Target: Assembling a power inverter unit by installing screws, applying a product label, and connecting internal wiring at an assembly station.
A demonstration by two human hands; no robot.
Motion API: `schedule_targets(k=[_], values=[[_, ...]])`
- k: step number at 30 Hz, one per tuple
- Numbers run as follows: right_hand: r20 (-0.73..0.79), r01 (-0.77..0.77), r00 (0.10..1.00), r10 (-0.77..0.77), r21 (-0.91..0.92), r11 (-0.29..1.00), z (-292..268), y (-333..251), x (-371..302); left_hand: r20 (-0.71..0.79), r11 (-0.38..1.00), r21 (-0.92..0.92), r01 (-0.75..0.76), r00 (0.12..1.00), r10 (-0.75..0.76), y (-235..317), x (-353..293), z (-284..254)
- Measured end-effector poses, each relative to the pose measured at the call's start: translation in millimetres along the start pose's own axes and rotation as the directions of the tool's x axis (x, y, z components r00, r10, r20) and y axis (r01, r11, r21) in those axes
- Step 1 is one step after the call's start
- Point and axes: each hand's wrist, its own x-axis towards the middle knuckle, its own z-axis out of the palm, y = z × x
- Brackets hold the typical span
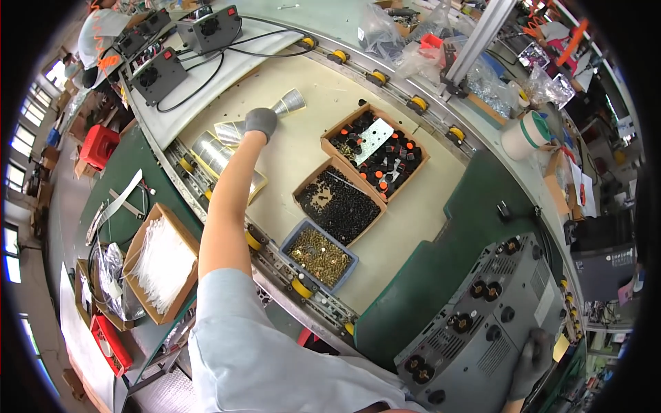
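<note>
My left hand (261, 124), in a grey glove, reaches far across the pale bench. Its curled fingers close on a silvery label strip (289, 102), which shows on the hand's far side; the fingertips are hidden. More shiny label sheets and a roll (212, 153) lie beside that wrist. At the lower right, my right hand (533, 365), also gloved, rests with fingers extended on the edge of a grey metal machine casing (490, 323). Black round sockets, knobs and vent slots cover the casing's panel. It lies on a dark green mat (406, 275).
Mid-bench stand a carton of black and orange parts (420, 162), a carton of small black screws (344, 210) and a blue bin of brass-coloured fasteners (318, 255). Rails with yellow rollers (303, 288) edge the bench. White ties fill a carton (162, 268) at left. Finished-looking machines (210, 31) stand far left.
</note>
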Motion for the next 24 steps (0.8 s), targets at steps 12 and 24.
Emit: schedule_targets(k=[12,24], values=[[0.301,-0.178,0.952,-0.063,0.707,0.684,-9,-82,11,-0.931,0.471,0.026,-0.882,0.151,0.333,140,-290,-275],[0.261,-0.158,0.958,-0.116,0.822,0.547,-29,-100,-37,-0.788,-0.288,-0.613,-0.736,0.599,0.145,222,-436,-288]])
